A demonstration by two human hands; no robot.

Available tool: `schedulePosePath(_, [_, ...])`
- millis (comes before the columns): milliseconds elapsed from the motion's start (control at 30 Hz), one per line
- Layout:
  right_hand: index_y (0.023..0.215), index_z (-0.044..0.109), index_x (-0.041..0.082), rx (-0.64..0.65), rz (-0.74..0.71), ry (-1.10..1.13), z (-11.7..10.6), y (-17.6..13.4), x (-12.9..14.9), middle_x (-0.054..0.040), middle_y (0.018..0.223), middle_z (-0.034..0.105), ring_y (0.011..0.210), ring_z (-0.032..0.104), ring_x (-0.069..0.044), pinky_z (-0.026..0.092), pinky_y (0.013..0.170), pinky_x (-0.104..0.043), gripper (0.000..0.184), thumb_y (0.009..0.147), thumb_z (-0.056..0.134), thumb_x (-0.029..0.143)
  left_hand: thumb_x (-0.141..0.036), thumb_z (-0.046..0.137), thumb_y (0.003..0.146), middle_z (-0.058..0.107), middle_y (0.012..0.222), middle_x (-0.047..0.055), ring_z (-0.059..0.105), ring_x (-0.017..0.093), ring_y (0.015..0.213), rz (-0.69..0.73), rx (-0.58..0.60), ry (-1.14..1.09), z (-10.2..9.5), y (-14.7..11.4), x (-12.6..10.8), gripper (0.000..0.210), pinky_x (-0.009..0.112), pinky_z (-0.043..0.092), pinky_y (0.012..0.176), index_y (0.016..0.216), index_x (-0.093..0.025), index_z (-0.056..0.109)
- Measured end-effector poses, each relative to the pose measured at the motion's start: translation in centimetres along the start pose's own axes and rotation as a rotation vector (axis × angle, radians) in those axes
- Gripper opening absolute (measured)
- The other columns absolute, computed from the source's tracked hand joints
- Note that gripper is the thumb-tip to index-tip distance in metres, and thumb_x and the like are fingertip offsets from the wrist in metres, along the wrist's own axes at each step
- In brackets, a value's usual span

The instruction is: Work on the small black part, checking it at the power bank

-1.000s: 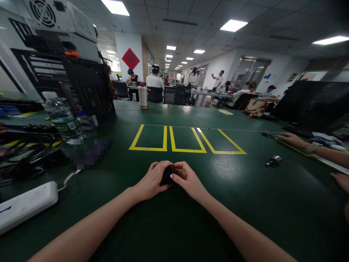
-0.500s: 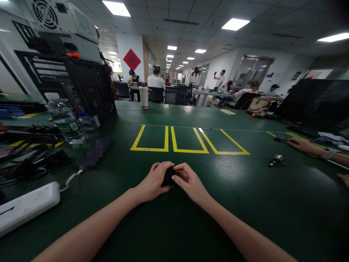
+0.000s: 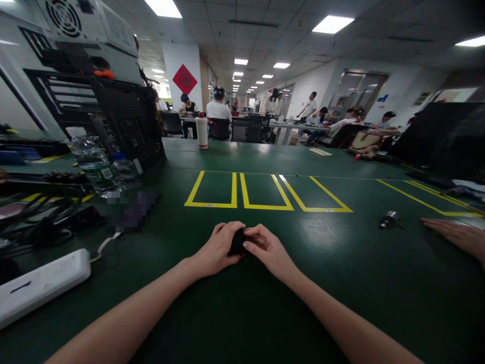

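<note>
A small black object (image 3: pixel 237 243), too dark and covered to name its kind, rests low over the green table (image 3: pixel 235 313) in front of me. My left hand (image 3: pixel 220 248) is closed around its left side, fingers over the top and thumb along the near side. On the other side, my right hand (image 3: pixel 272 253) has its thumb and bent fingertips against the object's right edge. Much of the object is hidden by the fingers. Beyond my hands, yellow tape outlines (image 3: pixel 269 207) mark the tabletop.
To the left are a white power strip (image 3: pixel 45 285), dark cables (image 3: pixel 68 212), water bottles (image 3: pixel 93 164) and an open computer case (image 3: pixel 129 121). A white cup (image 3: pixel 202 132) stands farther back. At right, a small metal part (image 3: pixel 388 220) lies near another person's hand (image 3: pixel 454 233).
At right, the other person's hand has drawn nearer along the table and now lies flat by the metal part. My hands keep almost the same hold; the view has shifted slightly.
</note>
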State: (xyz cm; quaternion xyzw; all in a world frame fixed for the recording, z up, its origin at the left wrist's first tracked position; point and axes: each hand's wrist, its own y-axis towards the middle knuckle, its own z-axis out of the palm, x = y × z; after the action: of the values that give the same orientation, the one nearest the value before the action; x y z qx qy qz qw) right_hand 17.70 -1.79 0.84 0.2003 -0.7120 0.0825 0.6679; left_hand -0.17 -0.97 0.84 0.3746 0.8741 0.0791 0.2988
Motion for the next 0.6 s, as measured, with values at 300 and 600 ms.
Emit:
schedulePosePath(300, [0.105, 0.048, 0.020, 0.046, 0.105, -0.082, -0.39, 0.03, -0.13, -0.0052, 0.106, 0.055, 0.101, 0.055, -0.018, 0.045, 0.090, -0.038, 0.028, 0.078, 0.055, 0.026, -0.019, 0.059, 0.074, 0.043, 0.121, 0.006, 0.041, 0.023, 0.113, -0.031, 0.015, -0.008, -0.23, -0.07, -0.12, 0.059, 0.044, 0.025, 0.101, 0.123, -0.024, 0.026])
schedulePosePath(600, [0.093, 0.049, 0.020, 0.008, 0.005, -0.004, -0.06, -0.20, 0.34, -0.0023, 0.098, 0.056, 0.100, 0.056, -0.018, 0.047, 0.088, -0.036, 0.019, 0.076, 0.057, 0.021, -0.020, 0.059, 0.074, 0.044, 0.120, 0.005, 0.042, 0.022, 0.113, -0.018, 0.012, 0.007, -0.15, -0.03, -0.13, 0.059, 0.044, 0.027, 0.100, 0.122, -0.025, 0.025])
